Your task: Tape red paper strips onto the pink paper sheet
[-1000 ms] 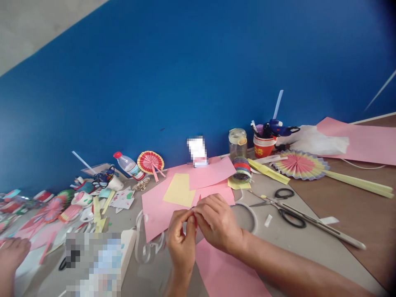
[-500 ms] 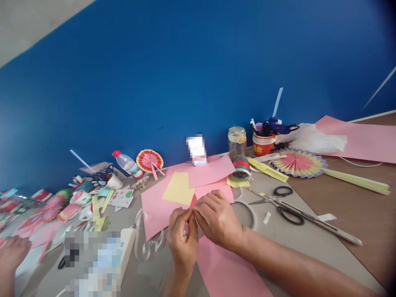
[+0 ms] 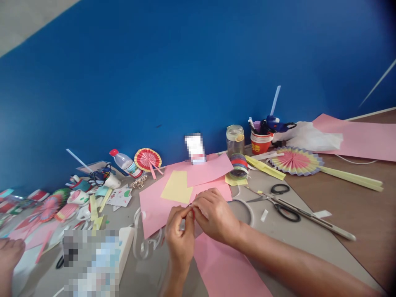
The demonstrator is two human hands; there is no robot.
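Note:
My left hand [image 3: 181, 233] and my right hand [image 3: 218, 214] meet fingertip to fingertip above the table. Both are closed in a pinch around a small red piece [image 3: 193, 213]; the fingers cover most of it, so its kind cannot be told. Beneath and beyond them lie pink paper sheets [image 3: 154, 206] with a yellow paper piece [image 3: 177, 187] on top. Another pink sheet [image 3: 229, 264] extends under my right forearm towards me. To the right of my right hand are a white ring-shaped coil [image 3: 249, 212] and black-handled scissors [image 3: 286, 212].
A pleated paper fan [image 3: 293, 161] with yellow handle strips lies at right. Rolls of tape [image 3: 239, 165], a jar [image 3: 235, 140] and a red cup [image 3: 260, 142] of tools stand along the blue wall. A bottle [image 3: 126, 163] leans at left. Another person's hand [image 3: 12, 249] is at far left.
The red piece between my hands shows less than before. My fingertips have shifted slightly while staying together. The whole view has moved a little.

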